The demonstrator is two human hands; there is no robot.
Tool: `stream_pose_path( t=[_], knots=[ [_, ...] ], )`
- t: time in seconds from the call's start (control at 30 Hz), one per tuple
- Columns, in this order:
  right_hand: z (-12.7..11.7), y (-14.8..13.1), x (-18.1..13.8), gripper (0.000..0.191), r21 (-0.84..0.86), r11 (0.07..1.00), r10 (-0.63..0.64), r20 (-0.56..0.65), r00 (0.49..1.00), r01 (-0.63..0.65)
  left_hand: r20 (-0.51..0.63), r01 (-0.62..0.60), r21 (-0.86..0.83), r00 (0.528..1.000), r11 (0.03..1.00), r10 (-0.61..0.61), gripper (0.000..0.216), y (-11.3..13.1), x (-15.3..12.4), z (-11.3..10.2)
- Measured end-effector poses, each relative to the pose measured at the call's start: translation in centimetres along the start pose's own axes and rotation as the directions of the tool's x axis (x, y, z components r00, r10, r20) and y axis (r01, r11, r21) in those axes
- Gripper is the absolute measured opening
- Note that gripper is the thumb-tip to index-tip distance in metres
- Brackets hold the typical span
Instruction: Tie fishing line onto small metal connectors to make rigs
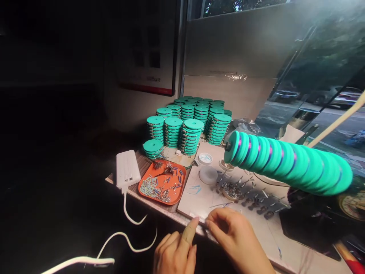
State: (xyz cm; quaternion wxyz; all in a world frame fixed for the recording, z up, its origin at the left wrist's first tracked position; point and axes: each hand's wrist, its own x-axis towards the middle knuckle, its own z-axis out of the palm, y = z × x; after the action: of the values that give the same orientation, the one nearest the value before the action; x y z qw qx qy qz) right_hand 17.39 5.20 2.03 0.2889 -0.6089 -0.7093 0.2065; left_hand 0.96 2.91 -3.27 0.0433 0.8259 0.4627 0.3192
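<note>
My left hand (177, 249) is at the front edge of the pale work board (196, 198). Its index finger points forward, a covering round it, while the other fingers curl in. Just to its right, my right hand (234, 231) pinches thumb and index finger together at the board's edge. Whatever lies between the fingers of either hand is too small to make out. Beyond them lie a thin needle-like tool (218, 205), blue slivers (194, 189), a round translucent lid (208, 174) and a dish of small metal parts (232, 190), with dark clips holding springs (258, 203) beside it.
An orange tray (178, 194) holds small tubes and metal pieces. Stacked green foam spools (173, 125) stand behind it. More green foam discs (288, 160) sit on a rod at right. A white power bank (127, 167) with a white cable (125, 205) rests at the left edge.
</note>
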Motion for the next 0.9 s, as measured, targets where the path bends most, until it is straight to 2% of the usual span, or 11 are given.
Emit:
stream_pose_path(
  t=[0.07,0.17,0.37,0.5,0.57,0.73,0.9],
  knots=[
    [0.2,0.1,0.0,0.019,-0.027,1.0,-0.01,0.005,1.0,0.011,0.065,-0.036,0.074,0.997,0.997,0.031,0.061,-0.2,0.1,0.0],
    [0.4,0.2,0.0,0.019,-0.038,0.999,-0.009,0.015,1.0,0.01,0.082,-0.047,0.14,0.996,0.989,0.036,0.066,-0.1,0.3,-0.1],
    [0.1,0.0,-0.1,0.02,-0.012,0.999,0.05,0.054,0.997,-0.05,0.025,-0.051,0.28,0.999,0.959,0.046,0.06,0.5,-0.1,0.0],
    [-0.3,-0.5,0.0,0.021,-0.025,0.995,0.102,0.103,0.99,-0.1,-0.047,0.038,0.356,0.999,0.934,-0.023,0.052,1.0,-0.4,0.4],
    [-0.3,-0.5,0.1,0.021,-0.027,0.994,0.107,0.105,0.989,-0.104,-0.061,0.058,0.375,0.997,0.925,-0.038,0.052,1.2,-0.4,0.4],
    [-0.1,-0.5,0.1,0.02,-0.027,0.994,0.105,0.095,0.99,-0.103,-0.012,-0.073,0.355,0.996,0.932,0.083,0.058,0.9,0.0,-0.1],
    [-0.2,-0.5,0.1,0.02,-0.031,0.995,0.1,0.089,0.991,-0.097,-0.005,-0.01,0.388,1.0,0.921,0.012,0.061,0.9,0.1,-0.1]
  ],
)
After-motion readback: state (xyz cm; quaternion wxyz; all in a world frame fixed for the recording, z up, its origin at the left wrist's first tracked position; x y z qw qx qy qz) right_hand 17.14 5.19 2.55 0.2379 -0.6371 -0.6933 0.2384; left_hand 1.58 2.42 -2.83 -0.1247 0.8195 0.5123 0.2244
